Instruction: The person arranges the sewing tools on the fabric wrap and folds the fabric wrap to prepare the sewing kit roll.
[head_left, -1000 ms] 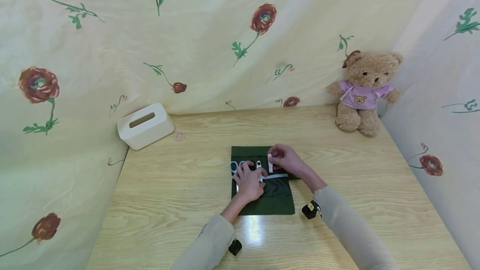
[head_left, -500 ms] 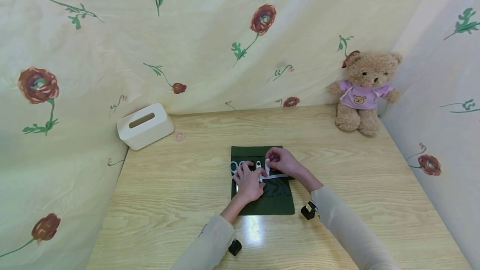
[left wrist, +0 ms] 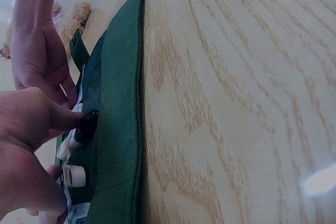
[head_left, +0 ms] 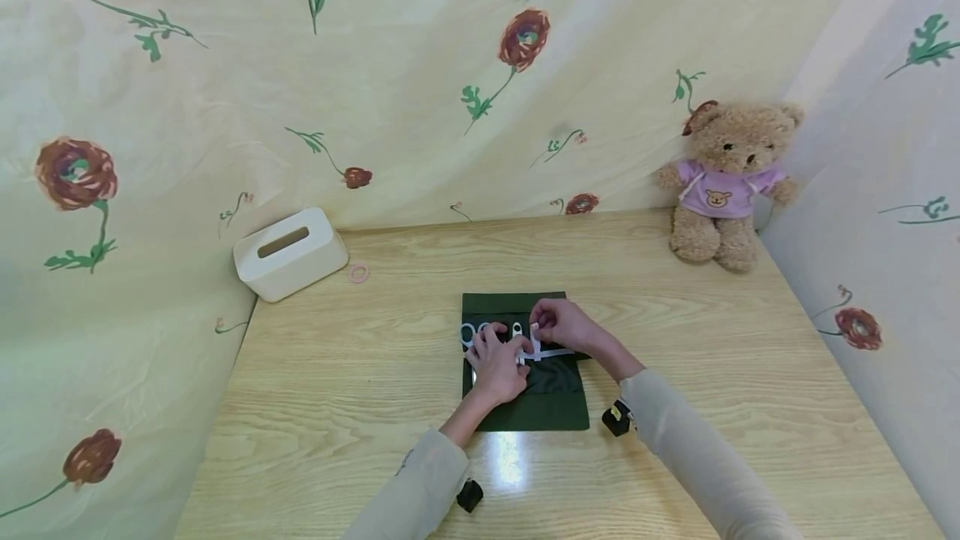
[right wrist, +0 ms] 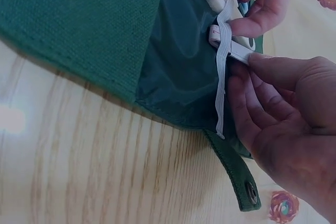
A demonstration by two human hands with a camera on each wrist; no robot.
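Observation:
A dark green fabric pouch [head_left: 534, 415] lies unfolded on the table, a white elastic band [right wrist: 221, 87] running across its inside. My right hand [head_left: 567, 328] pinches a narrow white measuring tape [right wrist: 241, 52] between thumb and fingers. The tape passes under the elastic, its looped end sticking out on the far side. My left hand [head_left: 497, 369] rests over the pouch, thumb and index finger at the elastic. Scissors with pale blue handles [head_left: 468, 334] and a white tool with a hole in its end [head_left: 517, 329] sit in the pouch, partly covered by the left hand.
A white tissue box [head_left: 292, 252] stands at the back left, a pink ring [head_left: 359, 273] beside it. At the back right sits a teddy bear [head_left: 731, 190]. A green snap strap [right wrist: 231, 174] extends from the pouch's side onto the wooden table [head_left: 337, 373].
The right hand has moved slightly left and toward the body, bringing the tape from above the elastic to beneath it. The left hand has stayed in place.

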